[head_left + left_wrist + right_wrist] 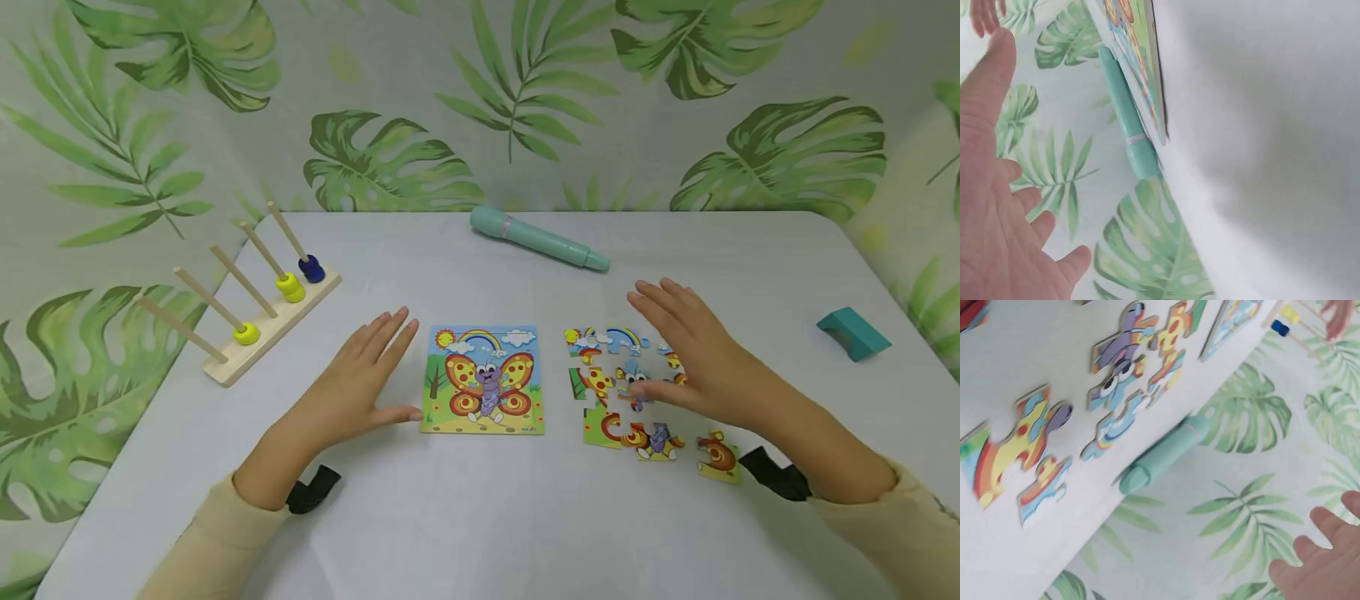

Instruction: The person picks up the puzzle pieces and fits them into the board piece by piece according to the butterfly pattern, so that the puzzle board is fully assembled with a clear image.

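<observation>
A square butterfly picture board (483, 380) lies flat at the middle of the white table. My left hand (358, 385) is just left of it, fingers extended and holding nothing; its thumb tip is near the board's left edge, and I cannot tell whether they touch. To the right lie several loose jigsaw pieces (602, 427) with matching butterfly art, set slightly apart in rough rows. My right hand (693, 358) hovers over their right side with straight fingers, hiding some pieces. One corner piece (718, 457) sits apart, below that hand. In the right wrist view more jigsaw pieces (1013, 450) show clearly.
A wooden peg rack (273, 327) with yellow and blue beads stands at the left. Behind the board lies a mint-green microphone-shaped pen (540, 239). A teal arch block (853, 333) is at the far right. Leaf-patterned cloth (390, 158) hangs behind the table.
</observation>
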Demonstrator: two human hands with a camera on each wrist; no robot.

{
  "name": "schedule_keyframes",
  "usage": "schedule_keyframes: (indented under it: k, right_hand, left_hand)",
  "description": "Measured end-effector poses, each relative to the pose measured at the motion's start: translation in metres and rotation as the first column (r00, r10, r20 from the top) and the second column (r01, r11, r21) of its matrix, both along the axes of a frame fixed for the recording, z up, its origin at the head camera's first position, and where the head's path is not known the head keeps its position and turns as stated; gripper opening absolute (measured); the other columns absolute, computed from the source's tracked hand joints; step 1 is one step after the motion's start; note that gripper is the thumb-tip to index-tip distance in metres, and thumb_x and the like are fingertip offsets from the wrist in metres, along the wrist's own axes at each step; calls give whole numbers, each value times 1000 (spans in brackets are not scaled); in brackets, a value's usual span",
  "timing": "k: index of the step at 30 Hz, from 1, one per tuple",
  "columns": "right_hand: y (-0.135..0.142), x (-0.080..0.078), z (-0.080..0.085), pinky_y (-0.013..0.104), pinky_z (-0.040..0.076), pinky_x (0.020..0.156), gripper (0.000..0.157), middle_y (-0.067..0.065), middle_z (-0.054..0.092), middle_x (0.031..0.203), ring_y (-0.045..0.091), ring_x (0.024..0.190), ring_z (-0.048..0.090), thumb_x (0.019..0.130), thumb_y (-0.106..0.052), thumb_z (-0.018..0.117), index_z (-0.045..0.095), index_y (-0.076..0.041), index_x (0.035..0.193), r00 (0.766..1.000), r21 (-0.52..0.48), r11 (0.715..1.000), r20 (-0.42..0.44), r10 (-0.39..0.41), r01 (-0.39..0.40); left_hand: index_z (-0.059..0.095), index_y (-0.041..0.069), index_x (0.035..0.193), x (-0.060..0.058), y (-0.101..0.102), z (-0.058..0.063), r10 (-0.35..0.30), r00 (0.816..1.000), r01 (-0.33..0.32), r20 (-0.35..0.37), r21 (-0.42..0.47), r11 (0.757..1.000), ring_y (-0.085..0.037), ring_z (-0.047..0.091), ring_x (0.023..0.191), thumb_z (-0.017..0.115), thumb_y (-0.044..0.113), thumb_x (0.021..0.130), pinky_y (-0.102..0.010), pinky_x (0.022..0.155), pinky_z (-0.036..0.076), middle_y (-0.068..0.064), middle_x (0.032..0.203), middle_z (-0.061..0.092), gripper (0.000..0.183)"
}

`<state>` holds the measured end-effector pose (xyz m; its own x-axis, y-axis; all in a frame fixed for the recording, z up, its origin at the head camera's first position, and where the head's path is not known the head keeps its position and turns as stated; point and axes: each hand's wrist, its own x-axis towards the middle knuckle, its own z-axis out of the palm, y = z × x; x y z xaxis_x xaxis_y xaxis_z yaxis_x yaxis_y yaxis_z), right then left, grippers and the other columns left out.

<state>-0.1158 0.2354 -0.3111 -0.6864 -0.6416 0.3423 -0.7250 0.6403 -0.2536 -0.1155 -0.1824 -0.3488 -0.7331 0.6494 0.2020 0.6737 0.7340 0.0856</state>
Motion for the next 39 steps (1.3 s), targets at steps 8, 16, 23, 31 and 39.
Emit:
schedule_keyframes:
  k: [8,16,23,31,39]
  right_hand:
    - [-22,-17,-5,54,27,97,87,11,27,142,30,130,23,75,-22,74,22,-15,143,974,-150,979,201,-104,136]
    - [-34,-38,-32,54,27,96,74,8,36,138,31,125,31,77,-15,72,32,-14,139,954,-352,920,292,-66,171]
    - [-35,-47,-51,49,27,98,66,13,39,136,32,123,33,79,-11,69,35,-3,135,913,-384,901,406,-33,204]
    - [-24,-58,-69,52,28,97,73,13,36,138,35,123,32,80,-31,67,32,-6,138,827,-211,949,556,-81,234]
    - [-21,-64,-79,48,24,100,74,10,38,137,28,125,32,79,-36,67,33,-7,138,787,-108,965,603,-129,241]
  left_hand:
    - [5,12,145,-5,6,-22,39,943,-118,330,220,968,-24,6,135,63,51,76,-45,104,18,-5,150,4,98]
    - [12,9,145,-11,8,-39,-7,865,-167,501,301,939,-22,10,134,67,38,79,-41,105,16,-8,148,13,91]
    - [20,6,143,-14,3,-53,-36,852,-150,523,309,939,-26,12,134,68,39,78,-43,105,15,-9,147,18,87]
    - [29,5,140,-17,2,-57,-67,866,-105,495,311,944,-25,14,133,67,38,79,-45,104,17,-7,147,20,79]
    - [29,6,141,-16,2,-58,-63,866,-109,496,309,945,-25,15,133,67,40,79,-46,104,17,-6,147,20,80]
